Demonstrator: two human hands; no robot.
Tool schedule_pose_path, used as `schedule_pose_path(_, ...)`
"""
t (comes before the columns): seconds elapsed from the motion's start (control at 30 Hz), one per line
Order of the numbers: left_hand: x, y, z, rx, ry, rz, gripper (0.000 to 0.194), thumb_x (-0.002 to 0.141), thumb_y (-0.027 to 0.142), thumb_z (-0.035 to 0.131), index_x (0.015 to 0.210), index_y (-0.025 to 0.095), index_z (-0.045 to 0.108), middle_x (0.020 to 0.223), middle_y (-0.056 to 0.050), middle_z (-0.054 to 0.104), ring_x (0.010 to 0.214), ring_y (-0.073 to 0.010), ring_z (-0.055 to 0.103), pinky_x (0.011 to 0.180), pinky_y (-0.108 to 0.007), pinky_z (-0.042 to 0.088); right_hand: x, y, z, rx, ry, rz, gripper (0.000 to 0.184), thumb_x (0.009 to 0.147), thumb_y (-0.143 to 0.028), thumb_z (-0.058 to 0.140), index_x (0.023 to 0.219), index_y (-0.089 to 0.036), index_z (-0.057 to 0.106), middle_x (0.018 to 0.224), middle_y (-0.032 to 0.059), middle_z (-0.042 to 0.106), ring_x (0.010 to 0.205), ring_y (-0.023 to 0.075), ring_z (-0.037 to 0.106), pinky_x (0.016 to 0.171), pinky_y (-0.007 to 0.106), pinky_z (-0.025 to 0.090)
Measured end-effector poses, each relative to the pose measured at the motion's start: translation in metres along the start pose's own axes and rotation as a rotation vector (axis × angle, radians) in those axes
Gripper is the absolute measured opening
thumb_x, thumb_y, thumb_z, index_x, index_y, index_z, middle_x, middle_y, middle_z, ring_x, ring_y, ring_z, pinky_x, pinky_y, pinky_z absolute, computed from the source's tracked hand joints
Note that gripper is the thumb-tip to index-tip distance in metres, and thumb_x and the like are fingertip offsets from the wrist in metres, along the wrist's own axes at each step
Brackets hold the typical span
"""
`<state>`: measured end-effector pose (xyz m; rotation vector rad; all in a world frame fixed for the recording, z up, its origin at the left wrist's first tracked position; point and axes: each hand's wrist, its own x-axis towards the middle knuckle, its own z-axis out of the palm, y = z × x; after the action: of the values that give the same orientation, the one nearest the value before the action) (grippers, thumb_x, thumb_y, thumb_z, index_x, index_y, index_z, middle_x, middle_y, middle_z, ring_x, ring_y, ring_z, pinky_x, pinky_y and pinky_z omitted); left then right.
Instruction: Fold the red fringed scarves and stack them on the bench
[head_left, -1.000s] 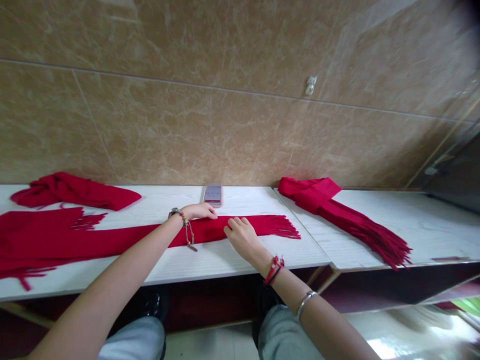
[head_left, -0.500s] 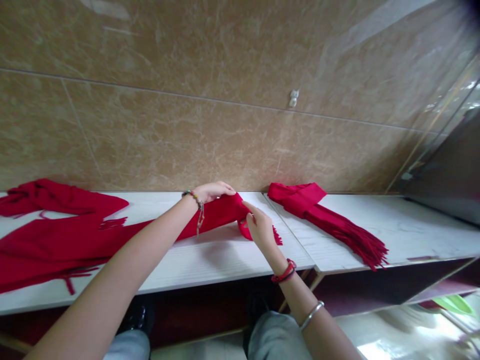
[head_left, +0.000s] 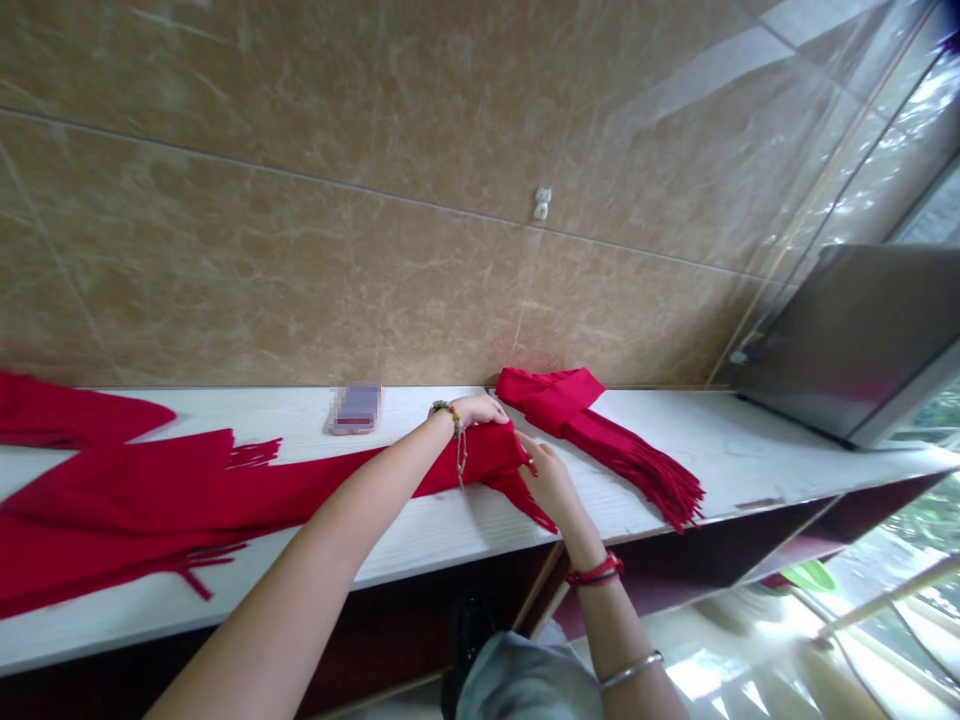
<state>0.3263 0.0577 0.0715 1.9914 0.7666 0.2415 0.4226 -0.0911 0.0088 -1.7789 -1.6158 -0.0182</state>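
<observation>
A long red scarf point(head_left: 322, 490) stretches along the white counter from the left, its end gathered between my two hands. My left hand point(head_left: 480, 410) is closed on the scarf's far edge near the fold. Just to its right, my right hand point(head_left: 551, 478) pinches the folded end, thumb and fingers closed on the cloth. Fringe hangs from that end toward the counter's front edge. A second red scarf point(head_left: 555, 398), folded over with its fringe spread out, lies right of my hands. More red cloth point(head_left: 82, 412) is bunched at the far left, partly out of view.
A phone point(head_left: 356, 410) lies by the wall, behind the scarf. The white counter point(head_left: 757, 440) has open shelves beneath its front edge. At the right stands a dark grey boxy appliance point(head_left: 855, 340). A small white cat figure point(head_left: 542, 204) is on the tiled wall.
The view has shifted right, and the phone now shows behind my left arm. My hands have drawn the scarf's end rightward and lower, closer to the folded scarf.
</observation>
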Motion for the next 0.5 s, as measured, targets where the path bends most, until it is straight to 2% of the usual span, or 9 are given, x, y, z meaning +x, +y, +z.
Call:
schedule_pose_path(0.1,0.003,-0.008,0.012,0.061,-0.011,0.004,0.011,0.065,0.024,0.063,0.061,0.015,0.062,0.049,0.005,0.053,0.051,-0.0095,0.046,0.050,-0.021,0.036,-0.003,0.008,-0.002,-0.135,0.005,-0.062,0.055,0.072,-0.003,0.039,0.123,-0.019,0.050,0.084,0.0063,0.059,0.077,0.0179,0.058,0.076,0.032,0.048)
schedule_pose_path(0.17,-0.002,-0.012,0.008,0.082,-0.025,0.013,0.012,0.067,0.025,0.061,0.062,0.014,0.061,0.051,0.005,0.054,0.053,-0.0091,0.046,0.052,-0.020,0.036,-0.004,0.009,0.001,-0.110,0.010,-0.085,0.053,0.073,-0.003,0.038,0.122,-0.018,0.051,0.088,0.0073,0.059,0.083,0.0183,0.058,0.079,0.032,0.047)
schedule_pose_path(0.23,-0.013,-0.016,-0.007,0.094,-0.045,0.012,0.013,0.070,0.026,0.059,0.065,0.014,0.061,0.056,0.003,0.057,0.055,-0.0097,0.048,0.053,-0.020,0.037,-0.003,0.006,0.006,-0.061,0.014,-0.084,0.051,0.074,-0.005,0.041,0.124,-0.015,0.048,0.097,0.0099,0.058,0.089,0.0193,0.057,0.082,0.032,0.047)
schedule_pose_path(0.33,-0.033,-0.021,-0.043,0.123,-0.051,-0.025,0.017,0.072,0.029,0.058,0.075,0.013,0.062,0.065,-0.001,0.062,0.062,-0.0120,0.052,0.056,-0.020,0.039,-0.003,-0.003,0.018,-0.036,-0.030,-0.079,0.057,0.077,-0.016,0.051,0.131,-0.008,0.038,0.110,0.0159,0.056,0.100,0.0220,0.055,0.086,0.032,0.045)
schedule_pose_path(0.43,-0.055,-0.030,-0.073,0.176,0.013,-0.084,0.025,0.078,0.031,0.052,0.087,0.010,0.060,0.078,-0.006,0.066,0.072,-0.0148,0.056,0.063,-0.022,0.042,-0.003,-0.011,0.027,-0.095,-0.207,-0.136,0.051,0.082,-0.023,0.049,0.129,-0.007,0.040,0.120,0.0188,0.053,0.112,0.0225,0.049,0.091,0.034,0.041)
schedule_pose_path(0.5,-0.073,-0.040,-0.080,0.221,0.116,-0.095,0.036,0.086,0.035,0.040,0.106,0.008,0.054,0.102,-0.011,0.063,0.089,-0.0172,0.056,0.074,-0.024,0.043,-0.002,-0.011,0.028,-0.188,-0.313,-0.159,0.041,0.086,-0.023,0.044,0.124,-0.010,0.047,0.124,0.0182,0.051,0.114,0.0229,0.048,0.093,0.036,0.040)
